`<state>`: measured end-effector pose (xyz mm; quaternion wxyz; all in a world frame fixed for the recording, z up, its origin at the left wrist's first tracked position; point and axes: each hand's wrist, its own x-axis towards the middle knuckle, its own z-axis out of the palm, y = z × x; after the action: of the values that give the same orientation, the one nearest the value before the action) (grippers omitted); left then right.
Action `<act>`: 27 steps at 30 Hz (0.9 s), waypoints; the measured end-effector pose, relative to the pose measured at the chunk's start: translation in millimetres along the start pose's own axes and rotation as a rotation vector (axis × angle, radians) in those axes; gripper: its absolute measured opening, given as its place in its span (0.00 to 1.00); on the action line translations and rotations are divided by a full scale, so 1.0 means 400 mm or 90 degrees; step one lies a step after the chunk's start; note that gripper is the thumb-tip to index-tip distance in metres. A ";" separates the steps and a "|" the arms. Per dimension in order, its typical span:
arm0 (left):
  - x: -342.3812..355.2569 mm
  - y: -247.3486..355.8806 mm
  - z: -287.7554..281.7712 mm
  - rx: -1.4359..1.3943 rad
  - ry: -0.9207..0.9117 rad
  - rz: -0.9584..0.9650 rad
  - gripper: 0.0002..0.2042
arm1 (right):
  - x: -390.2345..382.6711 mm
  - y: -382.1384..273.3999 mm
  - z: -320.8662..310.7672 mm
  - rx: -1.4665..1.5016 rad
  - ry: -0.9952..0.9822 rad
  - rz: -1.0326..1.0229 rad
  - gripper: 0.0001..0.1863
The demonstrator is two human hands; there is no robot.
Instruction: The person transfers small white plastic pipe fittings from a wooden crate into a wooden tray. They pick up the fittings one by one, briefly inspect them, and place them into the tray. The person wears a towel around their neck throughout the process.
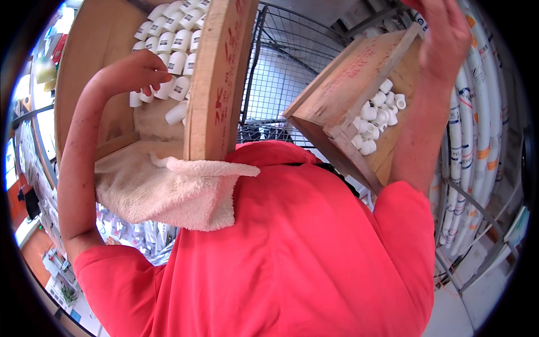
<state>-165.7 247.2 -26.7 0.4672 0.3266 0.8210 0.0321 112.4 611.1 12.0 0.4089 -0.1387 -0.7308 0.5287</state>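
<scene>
Two open wooden boxes carry the goods. In the left box (216, 84), white fittings (176, 63) stand close together in rows across the far part of the base, reaching to the right wall. One loose fitting (177, 113) lies on its side by that wall, at the near end of the group; bare wood shows between it and the near edge, where a pale cloth (185, 191) is draped. The right box (348, 70) sits askew, its white elbow pieces (380, 118) jumbled along the left wall, toward the near left corner.
</scene>
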 end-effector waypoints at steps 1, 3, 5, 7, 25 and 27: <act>0.001 -0.003 -0.004 -0.007 -0.003 0.011 0.18 | -0.003 0.020 -0.061 -0.071 0.076 -0.024 0.18; 0.003 -0.012 -0.010 0.010 0.021 0.051 0.19 | -0.042 0.049 -0.181 -0.166 0.132 0.061 0.18; 0.007 -0.025 -0.020 0.024 0.026 0.069 0.24 | -0.091 0.113 -0.308 -0.220 0.206 0.175 0.17; 0.009 -0.039 -0.027 0.016 0.036 0.066 0.24 | -0.158 0.226 -0.455 -0.281 0.257 0.298 0.17; 0.000 -0.068 -0.056 -0.001 0.099 0.046 0.20 | -0.508 0.677 -0.651 -0.871 -0.085 0.547 0.28; -0.001 -0.076 -0.056 -0.044 0.129 0.083 0.20 | -0.497 0.684 -0.664 -0.880 -0.104 0.545 0.26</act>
<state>-198.5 228.7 -24.6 0.3899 0.3583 0.8393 0.1235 371.9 770.0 -292.0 -0.0607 -0.5876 -0.8031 0.0776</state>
